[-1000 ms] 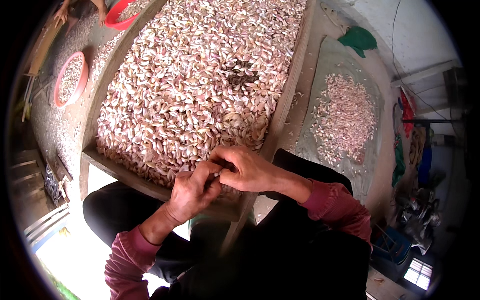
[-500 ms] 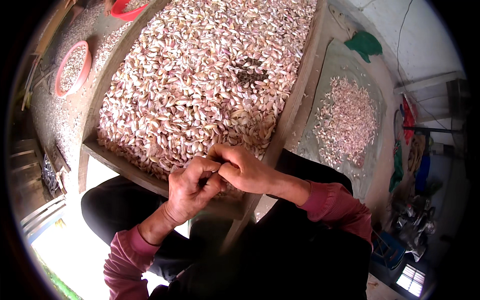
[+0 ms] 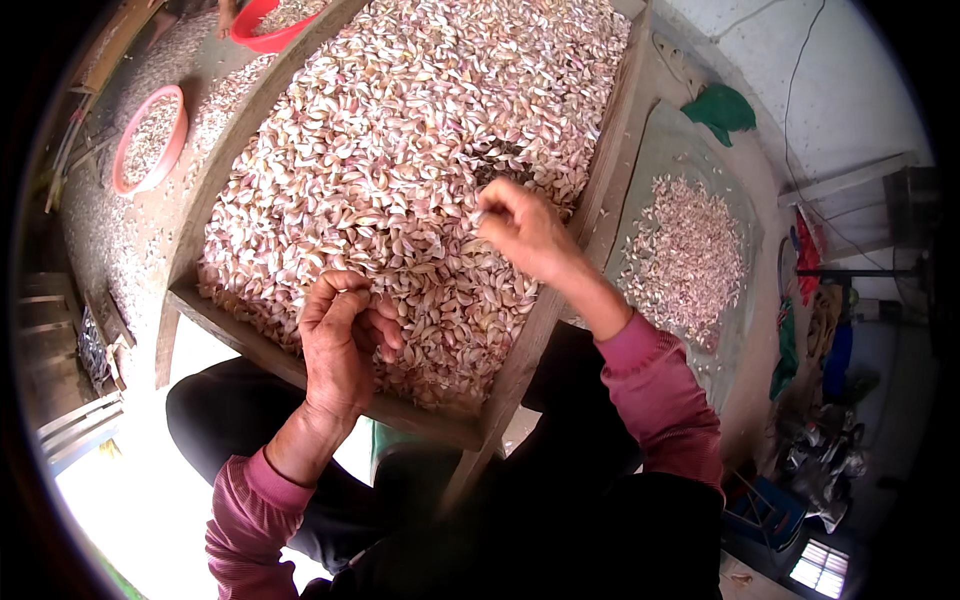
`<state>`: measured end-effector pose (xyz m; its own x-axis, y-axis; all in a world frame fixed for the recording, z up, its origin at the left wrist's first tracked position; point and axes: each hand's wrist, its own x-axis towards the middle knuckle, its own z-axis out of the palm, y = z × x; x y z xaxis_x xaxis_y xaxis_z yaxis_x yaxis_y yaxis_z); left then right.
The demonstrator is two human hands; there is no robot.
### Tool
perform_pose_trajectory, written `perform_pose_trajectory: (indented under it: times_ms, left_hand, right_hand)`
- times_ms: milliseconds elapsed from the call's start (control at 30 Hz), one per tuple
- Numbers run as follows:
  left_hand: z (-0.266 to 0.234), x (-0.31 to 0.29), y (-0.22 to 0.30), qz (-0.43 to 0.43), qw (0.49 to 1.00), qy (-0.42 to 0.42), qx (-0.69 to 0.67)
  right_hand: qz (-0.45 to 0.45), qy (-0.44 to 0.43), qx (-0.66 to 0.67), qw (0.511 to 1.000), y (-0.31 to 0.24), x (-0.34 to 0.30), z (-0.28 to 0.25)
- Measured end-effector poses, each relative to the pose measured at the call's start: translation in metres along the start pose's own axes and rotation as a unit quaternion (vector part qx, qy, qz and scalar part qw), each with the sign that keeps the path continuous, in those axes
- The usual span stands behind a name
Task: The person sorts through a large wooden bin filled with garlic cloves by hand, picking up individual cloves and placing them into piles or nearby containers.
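Note:
Pinkish-white garlic cloves [image 3: 400, 150] fill a wooden tray [image 3: 240, 335] across my lap. My left hand [image 3: 345, 335] is over the near left part of the cloves, its fingers curled toward the thumb. Whatever may lie inside those fingers is hidden. Farther forward and to the right, my right hand [image 3: 528, 232] is above the cloves with thumb and fingertips pinched. A tiny pale bit shows at its fingertips, too small to name. Just beyond that hand, a patch of dark scraps [image 3: 505, 160] lies among the cloves.
To the right, loose cloves lie heaped on a grey-green sheet [image 3: 715, 375] beside a green cloth [image 3: 722, 112]. At the left stand a pink basin [image 3: 180, 140] and a red basin [image 3: 275, 40], both holding cloves. Another person's limb [image 3: 227, 18] shows near the red basin.
My hands have come apart from their meeting point over the tray's near edge. The right hand went forward and right toward the dark scraps; the left shifted a little left.

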<state>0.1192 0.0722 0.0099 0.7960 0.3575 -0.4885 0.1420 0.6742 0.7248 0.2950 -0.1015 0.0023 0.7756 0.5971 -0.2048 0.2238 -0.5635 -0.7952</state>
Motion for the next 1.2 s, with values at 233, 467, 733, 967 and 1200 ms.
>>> perform_pose_trajectory:
  times_ms: [233,467,733,967,1200]
  left_hand:
    - [0.006,0.002,-0.008,-0.070,0.994,-0.059,0.066]
    - [0.007,-0.019,-0.029,-0.207,0.935,-0.216,0.189]
    - [0.009,-0.035,-0.040,-0.172,0.934,-0.254,0.183]
    - [0.011,-0.035,-0.045,-0.174,0.919,-0.254,0.246]
    - [0.007,-0.034,-0.053,-0.202,0.887,-0.258,0.325]
  right_hand:
    - [0.048,0.043,-0.070,0.995,0.001,0.053,-0.010]
    - [0.019,0.047,-0.046,0.998,0.022,0.083,-0.028]
    - [0.130,0.300,-0.289,0.900,0.118,0.130,-0.059]
    - [-0.002,0.192,-0.263,0.946,0.043,0.141,0.049]
    - [-0.201,-0.041,-0.274,0.940,-0.008,0.020,0.098]
